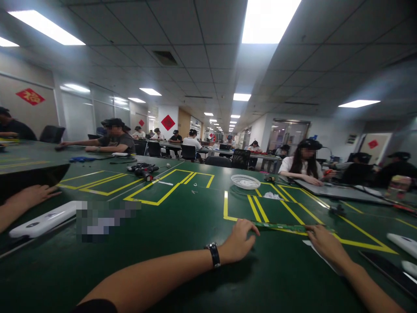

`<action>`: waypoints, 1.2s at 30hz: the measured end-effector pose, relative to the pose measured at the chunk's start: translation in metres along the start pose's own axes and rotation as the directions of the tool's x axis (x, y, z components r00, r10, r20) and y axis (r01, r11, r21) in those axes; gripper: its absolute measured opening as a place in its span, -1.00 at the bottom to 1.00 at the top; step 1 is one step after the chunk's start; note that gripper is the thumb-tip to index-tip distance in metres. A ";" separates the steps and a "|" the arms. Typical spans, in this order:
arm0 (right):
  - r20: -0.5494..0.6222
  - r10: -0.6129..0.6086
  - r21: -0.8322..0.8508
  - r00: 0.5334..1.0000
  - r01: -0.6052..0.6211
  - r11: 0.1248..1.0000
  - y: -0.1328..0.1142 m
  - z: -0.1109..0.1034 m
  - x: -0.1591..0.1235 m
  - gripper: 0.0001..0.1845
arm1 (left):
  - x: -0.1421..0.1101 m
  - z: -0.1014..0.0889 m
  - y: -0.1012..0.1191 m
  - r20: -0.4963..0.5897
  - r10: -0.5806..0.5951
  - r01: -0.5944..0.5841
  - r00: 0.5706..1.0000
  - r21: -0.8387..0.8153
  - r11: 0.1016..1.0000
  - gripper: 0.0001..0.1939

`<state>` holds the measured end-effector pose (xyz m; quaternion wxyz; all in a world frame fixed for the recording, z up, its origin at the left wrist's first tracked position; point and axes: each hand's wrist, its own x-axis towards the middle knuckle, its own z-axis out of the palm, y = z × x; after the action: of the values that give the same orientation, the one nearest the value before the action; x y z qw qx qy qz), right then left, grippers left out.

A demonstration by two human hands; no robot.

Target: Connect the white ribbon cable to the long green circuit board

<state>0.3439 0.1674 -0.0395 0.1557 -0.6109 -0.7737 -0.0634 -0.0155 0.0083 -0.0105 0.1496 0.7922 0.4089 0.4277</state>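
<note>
A long, thin green strip [282, 227] with small markings runs along a yellow tape line on the dark green table [182, 269]. My left hand [238, 241], with a dark watch on the wrist, is at the strip's left end. Its thumb and forefinger are bent and stand apart; the other fingertips are hidden. Farther right, my right hand [325, 245] has its fingers closed on the strip, which shows a little beyond them. A white paper piece [321, 256] lies partly under my right hand.
Beyond the strip stand a white plastic basket [245, 182] and a crumpled white paper [272, 195]. Dark tools [143, 169] lie at the back left. A black phone [391, 269] is at the right. Another person's hand [31, 198] rests at the left, near a white device [45, 219].
</note>
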 end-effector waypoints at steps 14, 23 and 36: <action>-0.032 0.031 -0.041 0.999 -0.032 0.999 -0.018 -0.009 -0.010 -0.51 | -0.009 -0.005 0.024 0.394 0.193 -0.311 0.899 0.261 0.914 -0.86; -0.036 0.024 -0.108 0.999 -0.028 0.994 -0.020 -0.008 -0.007 -0.53 | -0.011 -0.005 0.025 0.386 0.198 -0.317 0.901 0.275 0.908 -0.86; 0.011 0.012 -0.162 1.000 -0.010 0.987 -0.022 -0.009 -0.008 -0.50 | -0.011 -0.008 0.025 0.395 0.198 -0.321 0.897 0.275 0.906 -0.86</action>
<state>0.3255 0.1517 -0.0320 0.1014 -0.6261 -0.7635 -0.1216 -0.0122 -0.0173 0.0029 0.0264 0.9183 0.3301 0.2172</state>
